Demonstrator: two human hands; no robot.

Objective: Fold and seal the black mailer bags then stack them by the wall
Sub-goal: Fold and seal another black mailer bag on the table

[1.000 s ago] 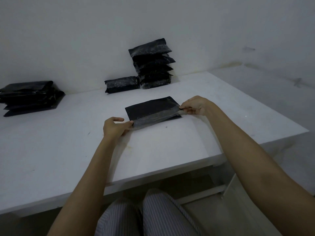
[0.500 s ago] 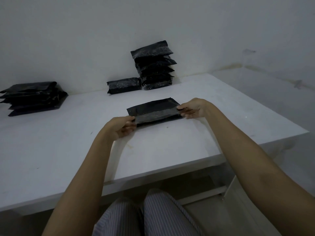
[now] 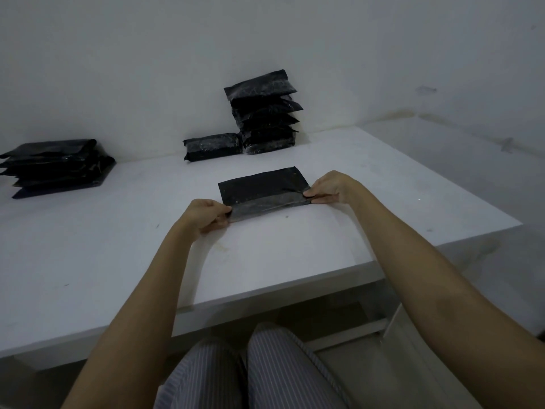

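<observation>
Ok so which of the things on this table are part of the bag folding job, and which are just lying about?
Part of the job:
- mailer bag pinched by left hand and right hand
- tall stack by the wall
- single packed bag beside it
- flat pile, far left

Just there:
- table
- striped trousers

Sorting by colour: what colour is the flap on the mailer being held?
Grey flap, black mailer; head view.

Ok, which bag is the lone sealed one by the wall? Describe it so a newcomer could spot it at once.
Start at the back wall and find the tall stack of sealed bags leaning against it. Just left of that stack's base lies the single sealed bag, flat on the white table. It alone has nothing stacked on it, and neither hand touches it.
</observation>
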